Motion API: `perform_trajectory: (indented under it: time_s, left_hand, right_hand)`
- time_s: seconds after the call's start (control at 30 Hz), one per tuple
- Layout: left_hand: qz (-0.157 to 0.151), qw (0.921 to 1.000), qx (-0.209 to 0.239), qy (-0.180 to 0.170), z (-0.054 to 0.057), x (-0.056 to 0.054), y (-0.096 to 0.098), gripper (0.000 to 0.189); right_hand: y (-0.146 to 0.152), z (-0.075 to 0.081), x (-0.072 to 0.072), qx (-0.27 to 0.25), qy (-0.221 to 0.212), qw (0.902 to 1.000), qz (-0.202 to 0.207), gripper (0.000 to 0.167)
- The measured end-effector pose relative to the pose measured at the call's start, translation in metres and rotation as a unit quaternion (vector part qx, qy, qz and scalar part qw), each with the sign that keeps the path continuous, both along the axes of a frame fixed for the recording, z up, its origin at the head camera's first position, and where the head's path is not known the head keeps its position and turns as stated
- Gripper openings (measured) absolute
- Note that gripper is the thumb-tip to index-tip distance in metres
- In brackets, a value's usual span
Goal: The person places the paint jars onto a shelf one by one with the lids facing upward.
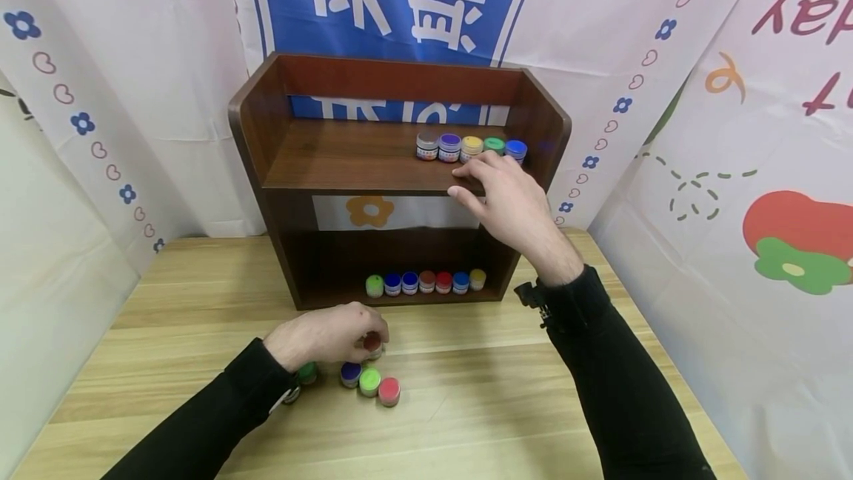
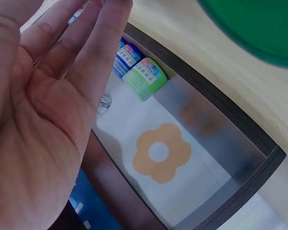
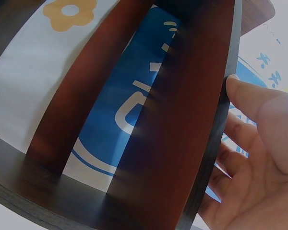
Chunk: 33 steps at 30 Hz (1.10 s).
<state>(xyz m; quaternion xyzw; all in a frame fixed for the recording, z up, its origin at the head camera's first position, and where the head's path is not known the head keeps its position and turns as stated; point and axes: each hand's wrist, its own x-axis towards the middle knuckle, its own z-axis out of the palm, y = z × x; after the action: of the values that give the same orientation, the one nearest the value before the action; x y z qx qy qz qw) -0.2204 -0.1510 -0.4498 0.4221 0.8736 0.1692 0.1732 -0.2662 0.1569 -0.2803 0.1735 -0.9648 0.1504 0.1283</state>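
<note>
My left hand [image 1: 336, 335] reaches over the table and pinches a small paint jar with a brownish-red lid [image 1: 372, 347]. Just in front of it stand jars with a dark blue lid [image 1: 351, 374], a bright green lid [image 1: 369, 381] and a pink-red lid [image 1: 389, 391]. A dark green lid [image 1: 306, 372] shows partly under my left wrist. My right hand [image 1: 509, 202] is at the front of the upper shelf [image 1: 346, 161], thumb and forefinger apart with nothing between them. Its fingers overlap the green-lidded jar [image 1: 494, 145] and the blue-lidded jar [image 1: 516, 150].
A dark brown two-level rack [image 1: 280, 243] stands at the back of the table. Several jars line its lower level, among them a light green one [image 1: 375, 286]. On the upper level, more jars stand at the right, one purple-lidded [image 1: 449, 147]. Printed cloth [image 1: 153, 95] hangs behind.
</note>
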Motion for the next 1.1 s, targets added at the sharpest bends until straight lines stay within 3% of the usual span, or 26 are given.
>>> perform_trajectory:
  time_s: [0.2, 0.37, 0.53, 0.8, 1.1]
  left_hand:
    - [0.0, 0.9999, 0.005, 0.016, 0.001, 0.001, -0.001, 0.011]
    - [0.014, 0.9991, 0.006, 0.038, 0.01, 0.002, -0.003, 0.011]
    - [0.028, 0.998, 0.012, 0.055, 0.026, 0.003, -0.006, 0.015]
    - [0.007, 0.9956, 0.032, 0.087, 0.057, 0.001, -0.007, 0.02]
    - [0.018, 0.9922, 0.043, 0.116, 0.091, 0.002, -0.01, 0.024]
  right_hand:
    - [-0.001, 0.0, 0.0, 0.004, -0.004, 1.0, -0.004, 0.048]
    - [-0.001, 0.0, 0.0, 0.004, -0.004, 1.0, -0.004, 0.048]
    - [-0.001, 0.0, 0.0, 0.004, -0.001, 1.0, -0.004, 0.048]
    - [-0.001, 0.001, 0.001, 0.006, -0.003, 1.0, -0.005, 0.048]
    - [-0.001, 0.001, 0.001, 0.004, -0.004, 1.0, -0.003, 0.048]
